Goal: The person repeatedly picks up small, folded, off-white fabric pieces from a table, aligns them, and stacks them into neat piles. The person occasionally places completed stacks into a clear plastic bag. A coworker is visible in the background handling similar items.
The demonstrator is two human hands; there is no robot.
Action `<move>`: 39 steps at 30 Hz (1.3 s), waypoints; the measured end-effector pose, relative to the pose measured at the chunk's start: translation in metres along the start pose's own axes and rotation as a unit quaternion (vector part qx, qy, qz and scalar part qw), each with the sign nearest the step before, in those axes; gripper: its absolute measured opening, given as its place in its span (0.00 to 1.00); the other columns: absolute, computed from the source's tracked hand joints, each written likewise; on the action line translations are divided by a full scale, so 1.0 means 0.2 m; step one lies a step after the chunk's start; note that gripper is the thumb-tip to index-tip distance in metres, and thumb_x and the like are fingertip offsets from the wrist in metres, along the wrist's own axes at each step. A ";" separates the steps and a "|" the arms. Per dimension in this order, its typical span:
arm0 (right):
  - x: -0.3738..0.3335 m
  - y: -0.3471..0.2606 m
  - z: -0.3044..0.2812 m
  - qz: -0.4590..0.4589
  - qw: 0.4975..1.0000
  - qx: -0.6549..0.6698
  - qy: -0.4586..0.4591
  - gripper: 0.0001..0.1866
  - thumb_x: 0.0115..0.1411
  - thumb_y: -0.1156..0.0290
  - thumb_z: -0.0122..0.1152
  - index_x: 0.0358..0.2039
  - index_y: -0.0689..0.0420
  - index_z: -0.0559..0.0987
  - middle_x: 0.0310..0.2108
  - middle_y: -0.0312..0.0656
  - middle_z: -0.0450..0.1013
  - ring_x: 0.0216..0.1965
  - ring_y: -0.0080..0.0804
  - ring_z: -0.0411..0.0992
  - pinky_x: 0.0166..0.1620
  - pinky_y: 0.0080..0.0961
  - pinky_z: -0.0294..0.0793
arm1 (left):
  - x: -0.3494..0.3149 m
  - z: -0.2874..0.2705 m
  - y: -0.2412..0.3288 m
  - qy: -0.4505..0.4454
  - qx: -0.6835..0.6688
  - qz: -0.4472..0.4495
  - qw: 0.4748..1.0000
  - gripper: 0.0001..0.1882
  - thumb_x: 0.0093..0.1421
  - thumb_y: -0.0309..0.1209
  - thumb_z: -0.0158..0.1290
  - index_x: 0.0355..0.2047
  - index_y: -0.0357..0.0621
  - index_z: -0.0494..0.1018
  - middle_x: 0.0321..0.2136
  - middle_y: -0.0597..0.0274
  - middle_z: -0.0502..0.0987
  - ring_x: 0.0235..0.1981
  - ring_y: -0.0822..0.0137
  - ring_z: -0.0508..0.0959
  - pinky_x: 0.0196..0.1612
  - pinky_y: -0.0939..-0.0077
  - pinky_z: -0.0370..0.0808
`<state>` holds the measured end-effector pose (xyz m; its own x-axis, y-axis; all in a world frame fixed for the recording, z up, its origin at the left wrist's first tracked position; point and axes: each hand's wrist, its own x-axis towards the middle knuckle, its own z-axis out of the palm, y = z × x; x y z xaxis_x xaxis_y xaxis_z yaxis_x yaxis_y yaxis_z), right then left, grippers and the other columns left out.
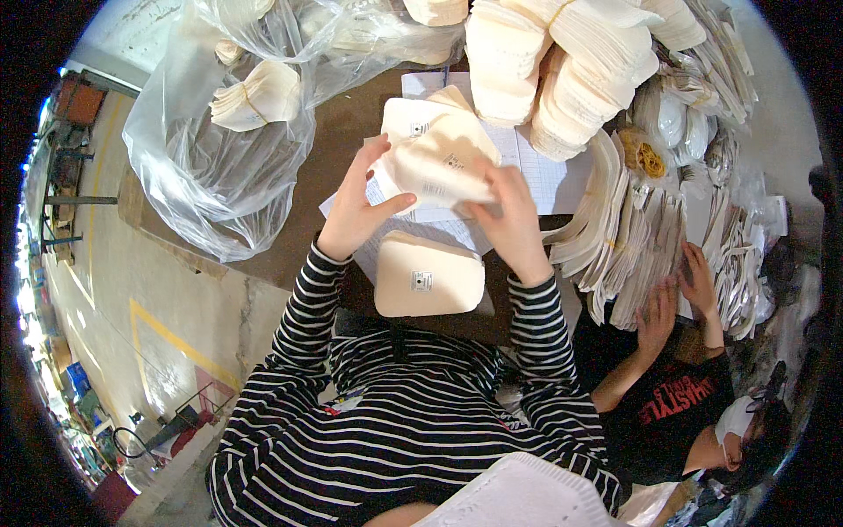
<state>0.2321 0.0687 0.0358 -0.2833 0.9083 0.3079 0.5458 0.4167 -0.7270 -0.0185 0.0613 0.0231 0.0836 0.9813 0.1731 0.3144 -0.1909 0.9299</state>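
A thin cream pad [443, 167] with rounded corners and a small dark printed mark is held over the table. My right hand [511, 215] pinches its right side, the fingers a little blurred. My left hand [362, 198] is at the pad's left side, thumb and fingers spread apart; whether it touches the edge I cannot tell. Beneath and behind lie more cream pads [406, 112], partly covered by the held one. Nearer to me, a neat stack of the same pads [430, 294] lies at the table's front edge, a printed label mark on its top piece.
Lined papers [549, 180] lie under the pads. A clear plastic bag [211, 176] with a banded bundle [263, 95] is at left. Cream stacks [597, 61] stand at back right, beside hanging bundles [615, 220] and yellow rubber bands [645, 161]. A co-worker's hands [659, 316] touch the bundles.
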 end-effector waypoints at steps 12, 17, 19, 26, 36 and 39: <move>-0.16 0.03 0.03 0.055 0.994 0.088 0.044 0.38 0.51 0.82 0.69 0.63 0.61 0.65 0.59 0.50 0.65 0.60 0.45 0.65 0.61 0.37 0.66 | -0.03 0.05 -0.10 -0.039 -0.093 0.005 0.995 0.19 0.51 0.22 0.65 0.45 0.39 0.77 0.45 0.54 0.80 0.50 0.62 0.78 0.55 0.70 0.71; -0.15 0.03 0.04 0.023 0.996 0.075 0.038 0.38 0.51 0.83 0.66 0.64 0.60 0.64 0.60 0.53 0.64 0.62 0.51 0.63 0.64 0.39 0.63 | -0.02 0.00 -0.08 -0.130 0.030 0.129 0.983 0.22 0.52 0.20 0.62 0.48 0.41 0.75 0.55 0.51 0.74 0.55 0.55 0.75 0.61 0.65 0.68; -0.14 0.00 0.05 0.019 0.997 0.064 0.035 0.38 0.51 0.83 0.65 0.64 0.60 0.64 0.60 0.52 0.63 0.62 0.50 0.63 0.65 0.39 0.62 | -0.02 0.02 -0.01 -0.123 0.036 0.101 0.987 0.22 0.52 0.19 0.61 0.48 0.40 0.74 0.50 0.51 0.77 0.57 0.54 0.74 0.60 0.63 0.69; -0.13 -0.01 0.04 0.027 0.997 0.062 0.034 0.37 0.53 0.80 0.68 0.63 0.59 0.65 0.60 0.53 0.63 0.62 0.52 0.63 0.64 0.40 0.64 | -0.03 0.04 -0.10 -0.066 -0.014 0.012 0.998 0.21 0.57 0.25 0.63 0.50 0.37 0.73 0.44 0.54 0.78 0.46 0.59 0.78 0.55 0.71 0.71; -0.15 0.04 0.04 0.065 0.988 0.124 0.059 0.36 0.52 0.78 0.70 0.62 0.59 0.68 0.59 0.54 0.67 0.60 0.52 0.67 0.60 0.38 0.68 | -0.07 0.02 -0.14 -0.059 -0.170 -0.051 0.982 0.16 0.64 0.22 0.57 0.51 0.31 0.73 0.49 0.58 0.77 0.49 0.67 0.77 0.56 0.73 0.72; -0.14 0.03 0.04 0.020 0.996 0.073 0.044 0.36 0.52 0.78 0.70 0.62 0.59 0.68 0.59 0.54 0.66 0.59 0.52 0.67 0.59 0.39 0.70 | -0.08 0.02 -0.08 -0.078 -0.243 -0.081 0.964 0.15 0.62 0.21 0.59 0.48 0.31 0.75 0.49 0.57 0.78 0.48 0.68 0.78 0.55 0.74 0.73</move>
<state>0.2371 0.0458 0.0182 -0.1903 0.9262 0.3255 0.4330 0.3768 -0.8189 -0.0213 0.0487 0.0036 0.2236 0.9747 -0.0037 -0.1405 0.0360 0.9894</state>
